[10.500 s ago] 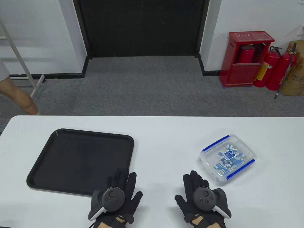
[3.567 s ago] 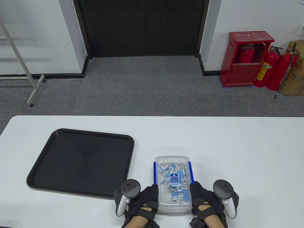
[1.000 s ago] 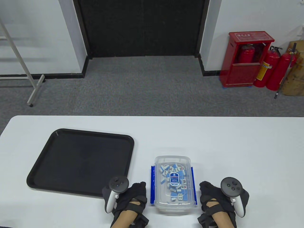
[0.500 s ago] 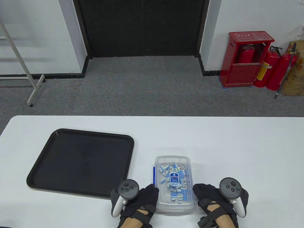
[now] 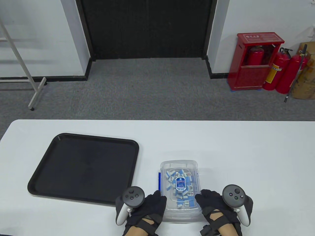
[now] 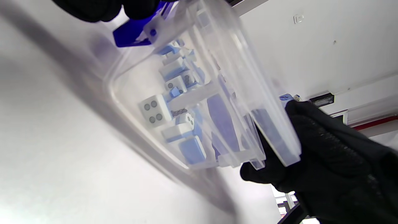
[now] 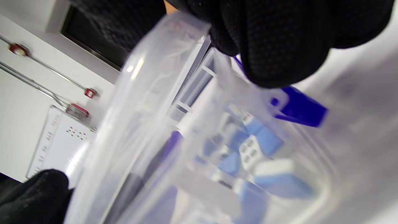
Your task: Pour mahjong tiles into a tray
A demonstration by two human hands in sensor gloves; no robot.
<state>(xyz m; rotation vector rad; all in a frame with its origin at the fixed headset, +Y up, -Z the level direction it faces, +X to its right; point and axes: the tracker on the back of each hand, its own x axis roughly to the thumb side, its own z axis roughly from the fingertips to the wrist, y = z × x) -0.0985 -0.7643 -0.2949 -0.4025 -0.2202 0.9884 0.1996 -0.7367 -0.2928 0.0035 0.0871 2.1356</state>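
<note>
An office or lab: grey carpet point(image 5: 147, 91), fire extinguishers point(image 5: 285, 71), white table point(image 5: 221, 147).

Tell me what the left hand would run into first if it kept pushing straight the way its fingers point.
The left hand points rightward at the clear lidded box of mahjong tiles, which its fingers already touch at the left side. Beyond it is the right hand.

Clear container point(image 6: 199, 93) tilted across the frame above the white bench point(image 6: 62, 161), lid point(image 6: 248, 102) lifted apart from the box edge. Blue-and-white mahjong tiles point(image 6: 174, 105) heaped inside. Blue latch point(image 6: 133, 31) flipped out under the left hand point(image 6: 105, 7). Right hand point(image 6: 326, 155) gripping the lid's opposite edge.
</note>
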